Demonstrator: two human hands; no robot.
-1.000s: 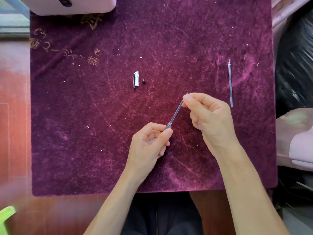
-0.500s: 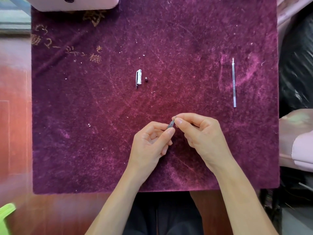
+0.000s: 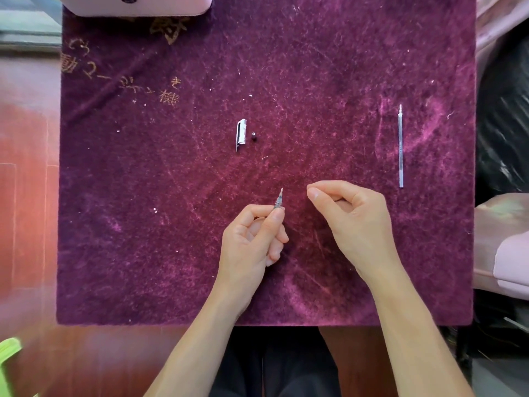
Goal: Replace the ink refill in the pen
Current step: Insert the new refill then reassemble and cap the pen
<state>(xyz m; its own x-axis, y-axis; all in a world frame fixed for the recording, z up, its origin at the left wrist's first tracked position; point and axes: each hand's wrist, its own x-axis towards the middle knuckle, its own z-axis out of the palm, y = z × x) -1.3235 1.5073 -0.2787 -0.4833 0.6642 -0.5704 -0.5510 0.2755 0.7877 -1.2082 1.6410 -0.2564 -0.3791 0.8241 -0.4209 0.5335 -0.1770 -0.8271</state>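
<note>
My left hand point(image 3: 252, 239) grips the pen point(image 3: 278, 199) near the cloth's middle. Only the pen's tip end sticks out above my fingers, with a thin refill point showing; the rest is hidden in the fist. My right hand point(image 3: 352, 222) hovers just to the right of the pen, apart from it, its fingers curled and nothing visible between them. A second thin clear refill point(image 3: 400, 147) lies straight on the cloth at the right. The clear pen cap point(image 3: 241, 135) and a tiny black end piece point(image 3: 253, 136) lie side by side above my hands.
Everything lies on a purple velvet cloth point(image 3: 143, 224) with gold characters, spread over a red-brown table. A pale pink case point(image 3: 137, 5) overlaps the cloth's top left edge. Pink and black things crowd the right side, and a green object point(image 3: 7, 356) shows at the bottom left.
The refill that stuck far out of the pen has gone into the barrel, pushed by my right hand. That hand has since let go and drawn away to the right.
</note>
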